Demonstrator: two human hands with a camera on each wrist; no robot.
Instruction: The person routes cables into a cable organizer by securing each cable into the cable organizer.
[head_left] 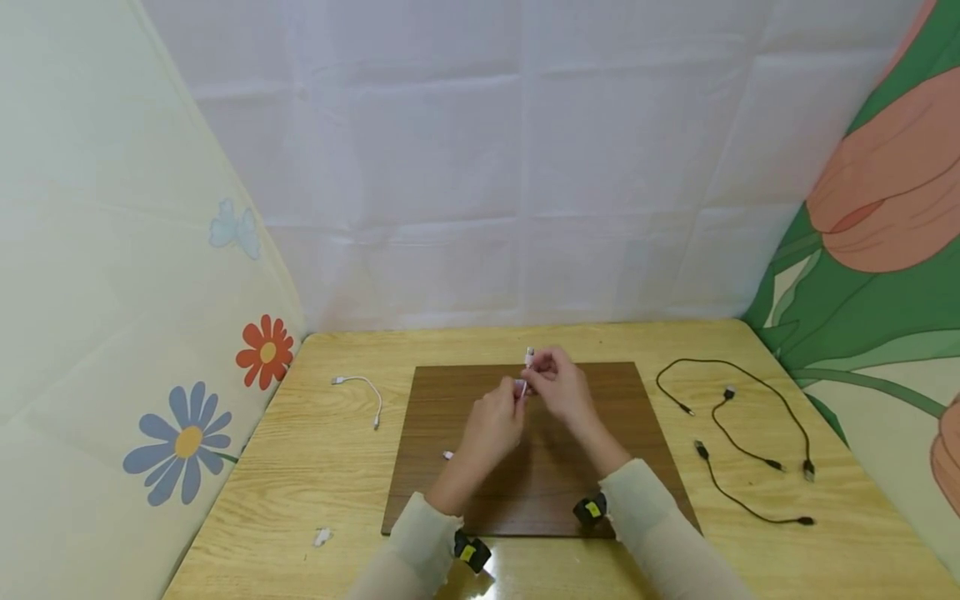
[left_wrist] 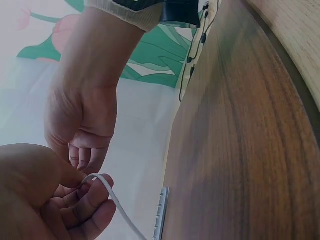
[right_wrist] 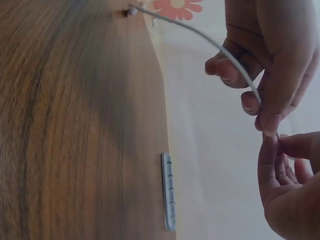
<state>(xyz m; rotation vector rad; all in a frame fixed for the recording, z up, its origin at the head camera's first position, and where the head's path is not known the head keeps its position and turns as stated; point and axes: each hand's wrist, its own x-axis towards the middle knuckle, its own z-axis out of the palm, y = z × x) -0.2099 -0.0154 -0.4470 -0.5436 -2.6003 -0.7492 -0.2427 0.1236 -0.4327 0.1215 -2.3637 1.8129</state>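
Over the dark wooden board (head_left: 457, 492), both hands pinch a white USB cable (left_wrist: 120, 205) between thumbs and fingers. My left hand (head_left: 491, 425) grips it a little below my right hand (head_left: 558, 387), the fingertips of the two close together. A USB plug (head_left: 529, 353) points up just above the right fingertips. From the left hand the cable arcs away, its other plug (right_wrist: 131, 10) hanging near the board's left part. A grey slotted cable holder (right_wrist: 168, 192) lies on the board near its far edge, mostly hidden behind the hands in the head view.
A short white cable (head_left: 375, 396) lies on the table left of the board. Several black cables (head_left: 738, 433) are spread out on the right. A small white scrap (head_left: 322, 537) sits at the front left. Fabric-covered walls (head_left: 420, 167) enclose the table's back and sides.
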